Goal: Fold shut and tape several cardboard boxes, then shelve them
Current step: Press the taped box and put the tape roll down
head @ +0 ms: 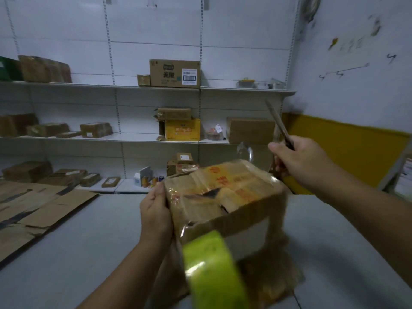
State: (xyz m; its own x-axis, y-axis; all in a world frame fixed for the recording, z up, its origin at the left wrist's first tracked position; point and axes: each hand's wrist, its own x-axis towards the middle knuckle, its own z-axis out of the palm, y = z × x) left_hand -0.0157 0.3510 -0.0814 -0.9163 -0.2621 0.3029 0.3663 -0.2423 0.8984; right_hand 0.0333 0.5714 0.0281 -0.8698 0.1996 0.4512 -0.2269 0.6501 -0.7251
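Note:
A worn cardboard box (pixel 225 197) with red print and shiny clear tape over its top stands on the grey table (pixel 89 237) in front of me. My left hand (pixel 156 210) grips the box's left side. My right hand (pixel 298 161) is raised to the right of the box, shut on a thin metal blade (pixel 276 121) that points up and away. A roll of yellow-green tape (pixel 214 270) hangs off the box's near edge, close to the camera and blurred. A loose end of clear tape (pixel 245 150) curls up behind the box.
Flattened cardboard sheets (pixel 33 210) lie on the table's left. White wall shelves (pixel 156 90) behind hold several closed boxes, including a large printed one (pixel 175 73) and a yellow one (pixel 181 130). A yellow panel (pixel 343 152) lines the right wall.

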